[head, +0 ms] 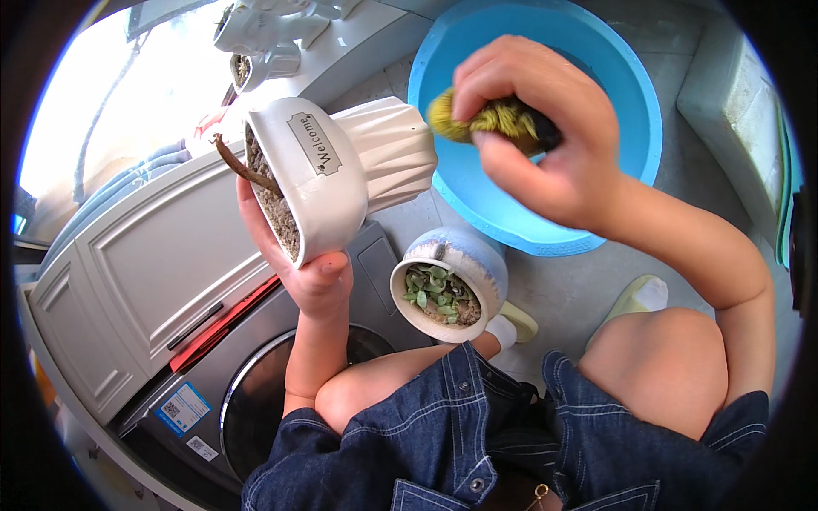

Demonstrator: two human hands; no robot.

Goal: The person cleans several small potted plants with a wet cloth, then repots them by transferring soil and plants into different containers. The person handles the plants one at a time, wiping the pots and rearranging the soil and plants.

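My left hand (319, 281) grips the rim of a white ceramic planter (332, 191), which is tipped on its side with its fluted base towards the right. Dry soil (271, 204) and a bare brown stem (239, 167) show at its mouth. In my right hand (543, 121), above the basin, is a bunched yellow-and-dark cloth (489, 124), close to the planter's base but apart from it. Below them a round blue-and-cream pot (492, 265) with succulents (438, 290) stands tilted in view.
A light-blue plastic basin (645, 160) stands on the grey tiled floor (549, 274). More white planters (275, 61) line the ledge at upper left. A front-loading washing machine (370, 268) and a white cabinet (179, 243) are on the left; a pale block-like object (722, 96) is at the right.
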